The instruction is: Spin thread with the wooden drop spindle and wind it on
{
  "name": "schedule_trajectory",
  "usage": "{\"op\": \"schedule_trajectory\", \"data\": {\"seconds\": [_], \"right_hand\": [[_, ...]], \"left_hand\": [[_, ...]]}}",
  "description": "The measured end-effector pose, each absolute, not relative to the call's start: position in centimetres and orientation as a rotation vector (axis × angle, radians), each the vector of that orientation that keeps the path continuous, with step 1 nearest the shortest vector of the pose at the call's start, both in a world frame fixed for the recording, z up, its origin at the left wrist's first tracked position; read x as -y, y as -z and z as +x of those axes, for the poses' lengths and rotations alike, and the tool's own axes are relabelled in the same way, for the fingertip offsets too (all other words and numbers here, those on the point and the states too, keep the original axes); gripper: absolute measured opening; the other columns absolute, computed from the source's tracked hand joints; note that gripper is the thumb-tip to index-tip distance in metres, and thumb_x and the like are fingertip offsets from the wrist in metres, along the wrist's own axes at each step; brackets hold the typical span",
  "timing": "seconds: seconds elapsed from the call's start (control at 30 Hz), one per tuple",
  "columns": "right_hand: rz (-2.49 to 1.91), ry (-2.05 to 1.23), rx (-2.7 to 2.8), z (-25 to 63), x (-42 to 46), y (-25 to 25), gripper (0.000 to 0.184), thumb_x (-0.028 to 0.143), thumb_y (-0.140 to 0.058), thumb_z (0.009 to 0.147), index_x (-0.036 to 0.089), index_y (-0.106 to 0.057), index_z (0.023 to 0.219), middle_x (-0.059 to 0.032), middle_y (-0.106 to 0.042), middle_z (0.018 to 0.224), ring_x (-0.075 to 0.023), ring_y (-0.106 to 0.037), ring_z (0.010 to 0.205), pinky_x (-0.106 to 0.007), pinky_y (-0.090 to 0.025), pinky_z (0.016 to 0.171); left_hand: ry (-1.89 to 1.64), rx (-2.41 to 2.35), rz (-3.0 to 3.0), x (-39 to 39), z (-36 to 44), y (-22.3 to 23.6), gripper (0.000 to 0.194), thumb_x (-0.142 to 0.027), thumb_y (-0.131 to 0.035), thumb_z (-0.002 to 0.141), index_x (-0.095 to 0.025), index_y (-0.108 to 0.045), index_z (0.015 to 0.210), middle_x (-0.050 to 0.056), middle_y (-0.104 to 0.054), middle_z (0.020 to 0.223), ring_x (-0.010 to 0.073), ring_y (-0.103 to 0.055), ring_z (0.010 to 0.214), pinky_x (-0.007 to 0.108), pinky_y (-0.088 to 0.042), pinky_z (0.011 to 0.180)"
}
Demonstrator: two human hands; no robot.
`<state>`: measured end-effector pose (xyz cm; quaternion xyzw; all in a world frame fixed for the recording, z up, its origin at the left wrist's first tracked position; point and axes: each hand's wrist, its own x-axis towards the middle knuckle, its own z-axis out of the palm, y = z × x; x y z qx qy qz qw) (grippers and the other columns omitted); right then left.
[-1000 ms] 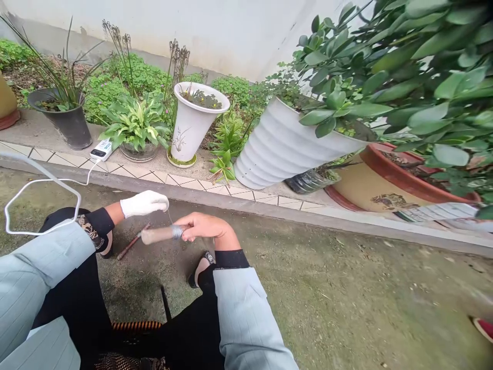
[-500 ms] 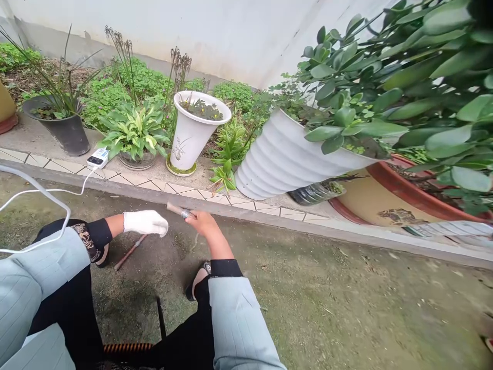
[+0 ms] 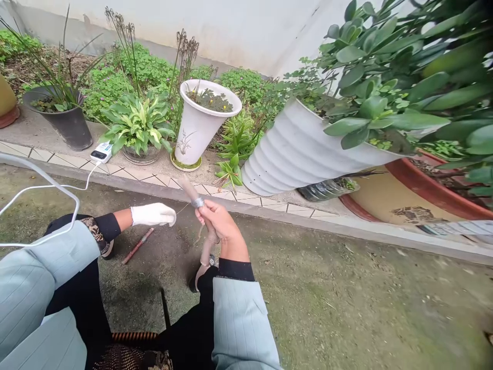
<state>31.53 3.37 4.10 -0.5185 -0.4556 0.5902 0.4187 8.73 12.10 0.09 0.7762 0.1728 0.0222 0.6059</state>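
Observation:
My right hand (image 3: 219,221) grips a long, pale, tapered rod (image 3: 206,245) upright, with a grey wrapped band (image 3: 198,202) near its upper end. My left hand (image 3: 153,215), in a white glove, is closed and lifted to the left of the rod. A fine thread (image 3: 183,208) runs from the glove's fingertips towards the band. A thin brown stick (image 3: 137,245) lies on the ground below the glove, touching neither hand.
A white cable (image 3: 42,187) loops from a power bank (image 3: 101,152) on the tiled kerb (image 3: 154,180) across my left sleeve. Potted plants stand along the kerb, with large pots at right. Black-clad legs, pale blue sleeves and a woven seat edge (image 3: 134,336) lie below my hands.
My right hand has swung the rod from a level position to nearly upright. The gloved left hand has moved slightly to the right, and the thread now stretches towards the rod.

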Motion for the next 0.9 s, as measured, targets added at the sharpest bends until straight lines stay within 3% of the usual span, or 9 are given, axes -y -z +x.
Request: {"op": "schedule_trajectory", "data": {"seconds": [0.13, 0.27, 0.33, 0.43, 0.5, 0.67, 0.9], "right_hand": [[-1.827, -1.155, 1.165, 31.9, -4.5, -2.2, 0.026, 0.042, -0.056, 0.080, 0.017, -0.058, 0.084, 0.0002, -0.054, 0.067, -0.0100, -0.046, 0.054, -0.023, -0.036, 0.053], [-2.327, -0.945, 1.795, 30.7, -4.7, -1.6, 0.020, 0.034, -0.058, 0.080, 0.018, -0.067, 0.089, -0.0066, -0.065, 0.079, -0.0165, -0.057, 0.071, -0.026, -0.036, 0.061], [-2.259, -1.261, 2.109, 29.8, -4.4, -1.9, 0.016, 0.031, -0.061, 0.077, 0.018, -0.069, 0.083, -0.0062, -0.066, 0.079, -0.0158, -0.057, 0.070, -0.025, -0.036, 0.060], [-1.619, -2.027, 2.184, 29.1, -3.8, -2.9, 0.018, 0.029, -0.065, 0.074, 0.017, -0.070, 0.087, 0.0003, -0.062, 0.069, -0.0097, -0.051, 0.058, -0.022, -0.037, 0.055], [-1.246, -2.120, 1.945, 29.2, -3.5, -3.6, 0.028, 0.031, -0.067, 0.072, 0.017, -0.068, 0.097, 0.0027, -0.060, 0.070, -0.0074, -0.048, 0.056, -0.021, -0.039, 0.055], [-1.256, -1.502, 1.273, 30.8, -3.9, -4.0, 0.029, 0.037, -0.067, 0.072, 0.013, -0.062, 0.089, 0.0027, -0.055, 0.068, -0.0056, -0.045, 0.054, -0.019, -0.037, 0.051], [-1.658, -1.186, 1.194, 31.7, -4.5, -2.8, 0.032, 0.037, -0.060, 0.077, 0.015, -0.065, 0.100, 0.0005, -0.056, 0.067, -0.0091, -0.046, 0.053, -0.022, -0.036, 0.051]], "left_hand": [[0.079, -0.269, 2.040, -12.2, 8.2, -0.6, 0.027, -0.034, -0.047, 0.090, -0.015, -0.064, 0.082, 0.002, -0.063, 0.076, 0.0116, -0.052, 0.065, 0.020, -0.039, 0.062], [0.088, -0.189, 2.279, -12.8, 7.6, -2.0, 0.024, -0.030, -0.048, 0.088, -0.016, -0.066, 0.080, 0.001, -0.063, 0.071, 0.0120, -0.051, 0.063, 0.021, -0.037, 0.062], [0.051, -0.242, 2.331, -13.2, 7.3, -2.6, 0.023, -0.028, -0.049, 0.087, -0.015, -0.066, 0.077, 0.001, -0.062, 0.068, 0.0116, -0.050, 0.061, 0.022, -0.036, 0.061], [0.008, -0.352, 2.269, -13.8, 7.2, -3.1, 0.026, -0.031, -0.048, 0.088, -0.014, -0.064, 0.076, 0.001, -0.063, 0.072, 0.0119, -0.053, 0.067, 0.021, -0.039, 0.066], [-0.058, -0.440, 2.157, -14.0, 7.2, -3.1, 0.028, -0.035, -0.048, 0.088, -0.013, -0.063, 0.080, 0.002, -0.064, 0.077, 0.0124, -0.055, 0.071, 0.021, -0.042, 0.068], [-0.073, -0.538, 2.105, -13.4, 7.8, -2.6, 0.037, -0.043, -0.043, 0.090, -0.012, -0.063, 0.086, 0.003, -0.061, 0.076, 0.0113, -0.051, 0.065, 0.020, -0.041, 0.063], [0.048, -0.394, 2.232, -12.4, 8.5, -2.8, 0.037, -0.042, -0.040, 0.093, -0.014, -0.064, 0.088, 0.002, -0.064, 0.083, 0.0120, -0.054, 0.072, 0.020, -0.041, 0.072]]}}
